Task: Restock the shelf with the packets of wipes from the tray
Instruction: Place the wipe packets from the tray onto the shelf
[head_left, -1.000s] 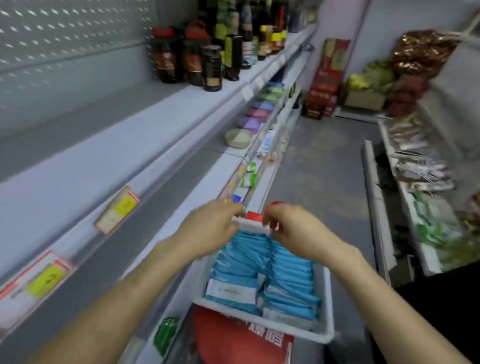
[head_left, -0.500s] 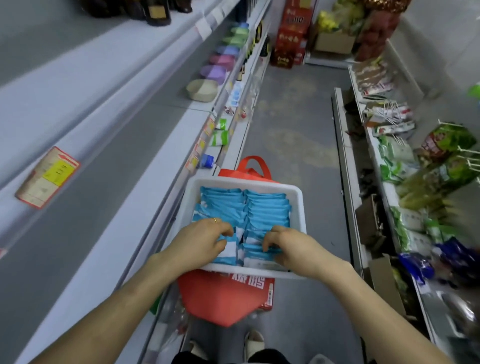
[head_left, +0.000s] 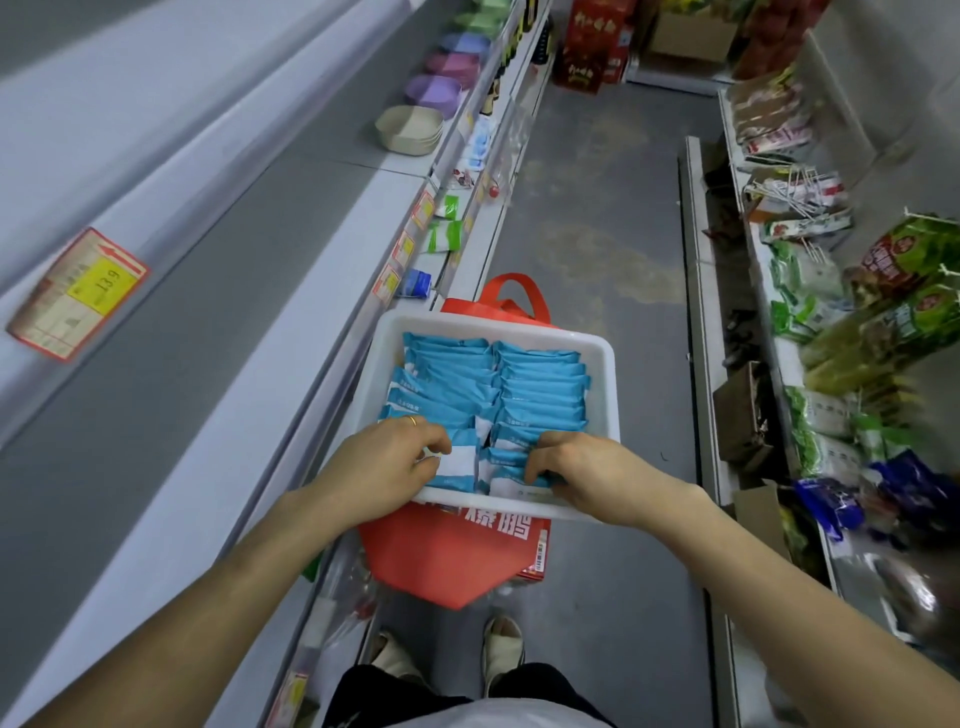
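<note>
Fingers (head_left: 435, 451) of the left hand (head_left: 387, 465) curl round the nearest packets (head_left: 540, 387); the right hand (head_left: 592, 475) pinches its row likewise. Better to squeeze a small stack flat and lift it straight before turning to the shelf (head_left: 171, 415). Packets, blue with white ends, stand on edge in two rows in the tray (head_left: 607, 374).

Packets (head_left: 540, 387) in tray (head_left: 605, 374), tray on bag (head_left: 452, 561), shelf (head_left: 208, 332) left
</note>
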